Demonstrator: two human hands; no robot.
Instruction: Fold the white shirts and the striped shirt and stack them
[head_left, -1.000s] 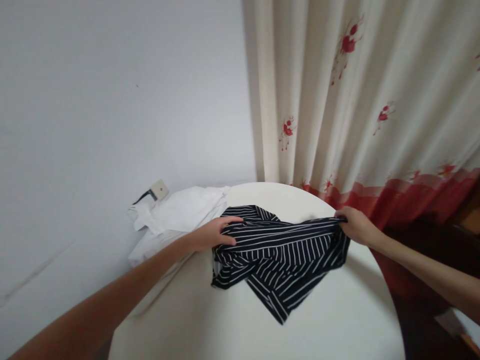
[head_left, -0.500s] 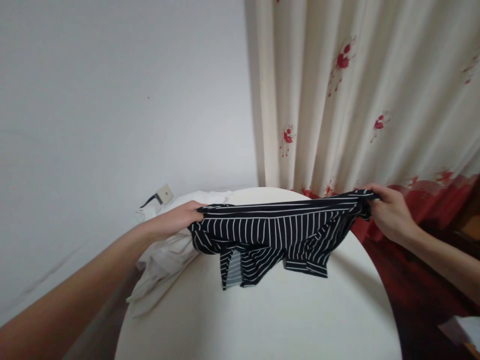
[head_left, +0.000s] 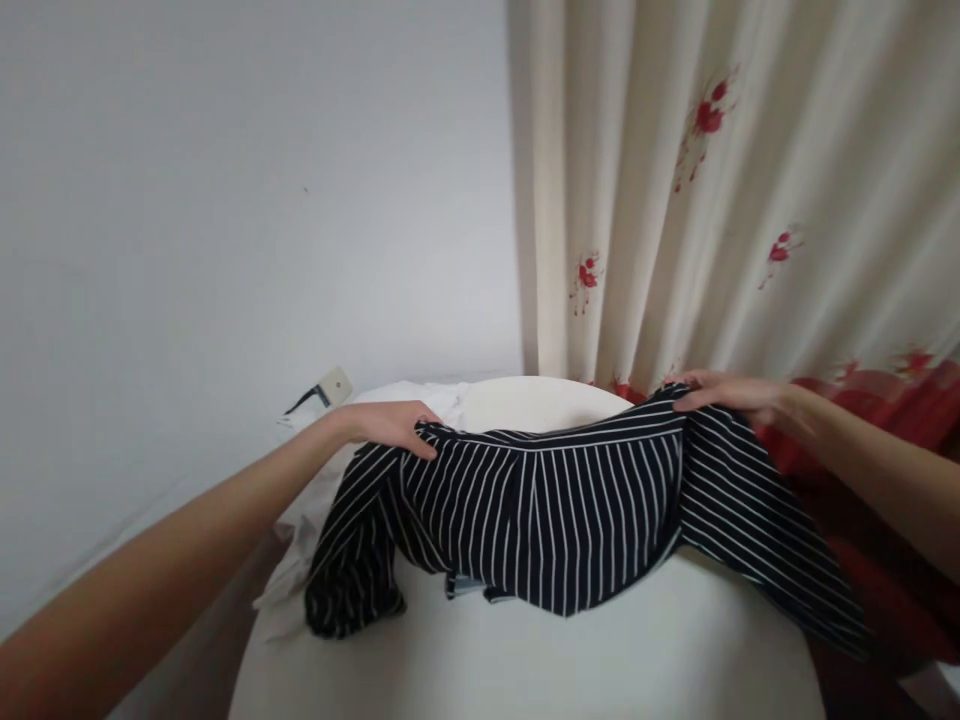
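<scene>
A black shirt with white stripes (head_left: 555, 510) hangs between my two hands over a round white table (head_left: 495, 660). My left hand (head_left: 394, 425) is closed on its upper left part, thumb on the near side. On the upper right part, my right hand (head_left: 731, 395) pinches the cloth near the shoulder. One sleeve droops at the left with its end bunched; the other slants down to the right past the table's edge. The fingertips of both hands are partly hidden behind the fabric.
Crumpled white cloth (head_left: 300, 560) lies along the table's left and back edge. A wall socket with a black plug (head_left: 334, 388) sits behind it on the white wall (head_left: 247, 200). A cream curtain with red flowers (head_left: 637, 200) hangs at the back right.
The shirt has dropped open from a stretched, bunched strip, its body and both sleeves now hanging down. My hands have come closer together, the right one moving left.
</scene>
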